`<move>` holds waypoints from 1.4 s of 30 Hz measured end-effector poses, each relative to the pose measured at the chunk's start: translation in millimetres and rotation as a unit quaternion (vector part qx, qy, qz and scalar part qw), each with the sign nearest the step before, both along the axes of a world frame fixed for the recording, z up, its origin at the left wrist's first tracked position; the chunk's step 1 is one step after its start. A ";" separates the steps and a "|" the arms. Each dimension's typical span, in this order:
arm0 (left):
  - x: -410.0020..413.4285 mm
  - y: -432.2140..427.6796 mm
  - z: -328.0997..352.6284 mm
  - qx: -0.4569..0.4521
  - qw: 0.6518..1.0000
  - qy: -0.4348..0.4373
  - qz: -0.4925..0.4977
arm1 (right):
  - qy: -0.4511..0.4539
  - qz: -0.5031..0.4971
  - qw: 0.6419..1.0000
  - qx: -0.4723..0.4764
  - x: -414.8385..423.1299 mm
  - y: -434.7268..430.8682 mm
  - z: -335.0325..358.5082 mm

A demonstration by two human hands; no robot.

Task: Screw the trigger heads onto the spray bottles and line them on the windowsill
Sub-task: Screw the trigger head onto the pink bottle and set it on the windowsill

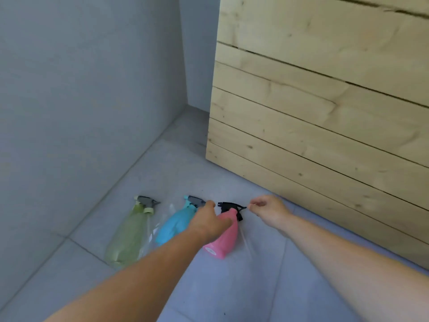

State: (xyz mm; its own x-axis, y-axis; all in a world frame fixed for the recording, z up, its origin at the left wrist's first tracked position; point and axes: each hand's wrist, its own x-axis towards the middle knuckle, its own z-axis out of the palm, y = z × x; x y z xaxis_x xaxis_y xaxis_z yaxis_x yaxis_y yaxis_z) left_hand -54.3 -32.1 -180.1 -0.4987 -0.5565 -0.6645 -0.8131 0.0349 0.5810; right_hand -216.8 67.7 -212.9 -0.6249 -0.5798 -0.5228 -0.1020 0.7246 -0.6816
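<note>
Three spray bottles lie side by side on the grey tiled floor, necks pointing away from me. The pink bottle [222,242] on the right carries a black trigger head [228,206]. My left hand [209,220] wraps its neck. My right hand [269,208] pinches at the tip of the black head's nozzle. The blue bottle [173,227] in the middle has a grey trigger head [196,201], partly behind my left thumb. The green bottle [127,238] on the left has a grey head [148,202] too.
A tall wall of pale wooden planks [325,126] rises close on the right, right behind my right hand. A grey wall [81,101] stands on the left and meets the floor in a corner. Clear plastic [157,226] lies between the green and blue bottles.
</note>
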 end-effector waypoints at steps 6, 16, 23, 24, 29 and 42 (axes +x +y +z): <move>-20.3 17.7 -34.9 -0.028 0.995 -0.064 -0.068 | -0.030 -0.016 0.999 0.004 -9.6 -13.4 -45.2; 1.5 36.2 -61.4 0.097 0.990 -0.070 0.069 | 0.020 0.006 0.998 0.057 -2.1 -31.8 -81.3; 16.2 48.1 -62.7 0.174 0.972 -0.055 0.145 | 0.052 0.027 0.994 0.092 5.4 -40.7 -82.3; 17.0 49.1 -62.2 0.181 0.970 -0.052 0.155 | 0.040 0.020 0.995 0.094 5.7 -39.9 -81.7; 26.8 52.3 -48.6 0.242 0.948 -0.006 0.207 | -0.060 -0.007 0.997 0.056 2.0 -28.5 -60.8; 80.3 29.5 142.9 0.157 0.953 0.213 0.151 | -0.034 0.014 0.994 -0.107 17.5 -17.1 168.9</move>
State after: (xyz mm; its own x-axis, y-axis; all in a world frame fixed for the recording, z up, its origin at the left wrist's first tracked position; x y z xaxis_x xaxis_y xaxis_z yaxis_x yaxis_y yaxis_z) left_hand 26.0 -2.6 -37.2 -0.6090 -0.5240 -0.5954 -0.4475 -0.3928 0.8034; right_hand -199.3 50.6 -44.0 -0.5745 -0.6993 -0.4253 -0.0688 0.5591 -0.8263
